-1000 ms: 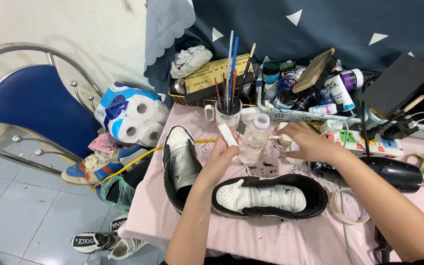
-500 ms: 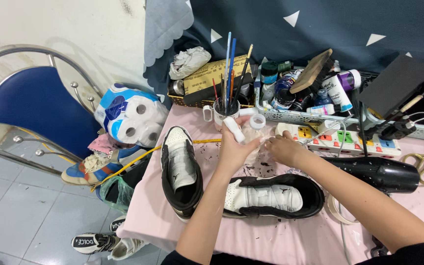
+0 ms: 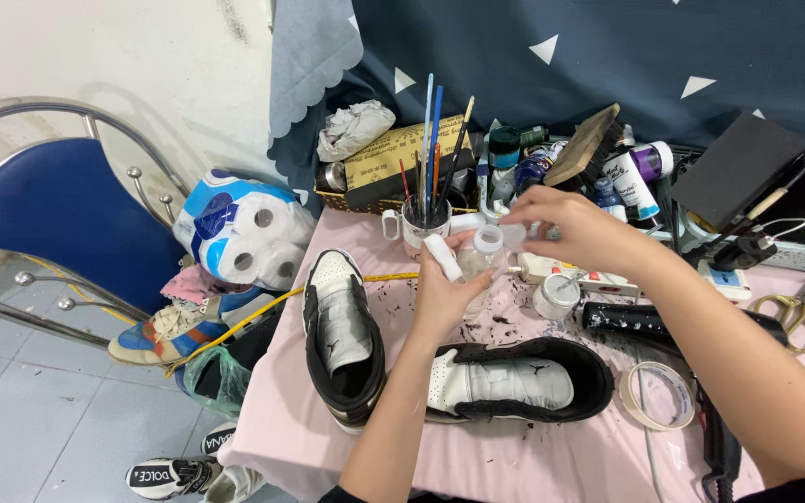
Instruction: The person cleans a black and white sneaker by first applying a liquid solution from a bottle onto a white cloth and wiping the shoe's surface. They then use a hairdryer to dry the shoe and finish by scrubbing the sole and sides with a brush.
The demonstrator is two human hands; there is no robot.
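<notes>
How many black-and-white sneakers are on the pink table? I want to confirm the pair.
2: one black-and-white sneaker lies left of the left hand, the other sneaker lies sideways below both hands. None seems hidden.

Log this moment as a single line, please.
left hand: holds small clear bottle | right hand: at bottle cap | two sneakers on pink table

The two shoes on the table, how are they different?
The left shoe points away from the person, toe far; the right shoe lies crosswise, toe toward the left. The left shoe sits by the table edge; the right shoe lies under the hands. Both are black and white with masked panels.
</notes>
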